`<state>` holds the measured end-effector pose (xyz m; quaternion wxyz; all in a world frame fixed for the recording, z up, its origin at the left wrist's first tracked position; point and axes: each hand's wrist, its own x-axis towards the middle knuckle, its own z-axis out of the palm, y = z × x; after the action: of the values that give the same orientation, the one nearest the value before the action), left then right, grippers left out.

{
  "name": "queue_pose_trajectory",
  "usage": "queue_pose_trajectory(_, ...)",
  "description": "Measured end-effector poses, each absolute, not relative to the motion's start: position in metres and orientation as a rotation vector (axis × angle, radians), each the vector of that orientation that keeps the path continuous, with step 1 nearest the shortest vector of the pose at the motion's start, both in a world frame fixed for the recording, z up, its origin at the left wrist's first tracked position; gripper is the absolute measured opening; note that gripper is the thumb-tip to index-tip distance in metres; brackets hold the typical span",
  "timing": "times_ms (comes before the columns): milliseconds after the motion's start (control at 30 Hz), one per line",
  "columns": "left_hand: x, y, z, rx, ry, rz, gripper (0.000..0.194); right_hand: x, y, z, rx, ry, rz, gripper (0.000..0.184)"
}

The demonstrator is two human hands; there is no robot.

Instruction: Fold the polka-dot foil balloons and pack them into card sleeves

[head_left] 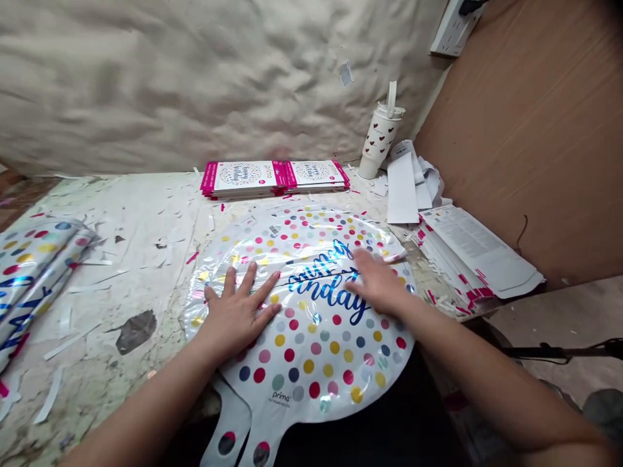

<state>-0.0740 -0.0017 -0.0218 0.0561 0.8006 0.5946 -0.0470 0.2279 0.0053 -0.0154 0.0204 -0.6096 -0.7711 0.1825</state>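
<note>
White foil balloon [311, 353], round, polka-dotted, blue-lettered, lying flat at lower centre of the frame, tail tabs [238, 431] toward the bottom edge. Left grip [238, 314]: fully open, palm down, fingers spread on the foil, nothing held. Right grip [377, 282]: likewise open and flat, beside the lettering, nothing held. Handling, as judged: light, limp, slippery; best taken by the rim or tabs. Farther off: folded balloons [34, 285] at left on the surface [121, 227]; pink-edged printed packs [275, 179] at upper centre; heart-printed tumbler [378, 136] and paper cards [467, 250] at right; pale fabric wall [195, 71] along the top.
</note>
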Motion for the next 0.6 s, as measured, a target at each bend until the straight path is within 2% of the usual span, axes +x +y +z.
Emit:
queue_pose_trajectory(100,-0.06,0.0,-0.014,2.469,1.755,-0.096,0.059,0.299,-0.013,-0.016,-2.265,-2.076,0.326,0.076)
queue_pose_trajectory(200,-0.027,-0.002,-0.009,2.533,1.64,0.035,0.069,0.301,-0.031,-0.019,-2.115,-2.161,0.207,0.066)
queue_pose_trajectory(333,0.012,-0.006,-0.017,2.467,1.574,0.006,0.083,0.254,-0.019,-0.027,-2.116,-2.03,0.381,0.071)
queue_pose_trajectory(467,0.018,-0.009,-0.024,2.456,1.569,0.029,0.08,0.226,0.015,-0.022,-2.113,-1.559,0.699,0.084)
queue_pose_trajectory(533,0.016,-0.008,-0.023,2.447,1.561,0.035,0.079,0.205,0.024,-0.012,-1.976,-1.439,0.684,0.082)
queue_pose_trajectory(600,0.016,-0.008,-0.019,2.465,1.522,0.041,0.076,0.169,0.027,0.001,-1.772,-1.578,0.574,0.075)
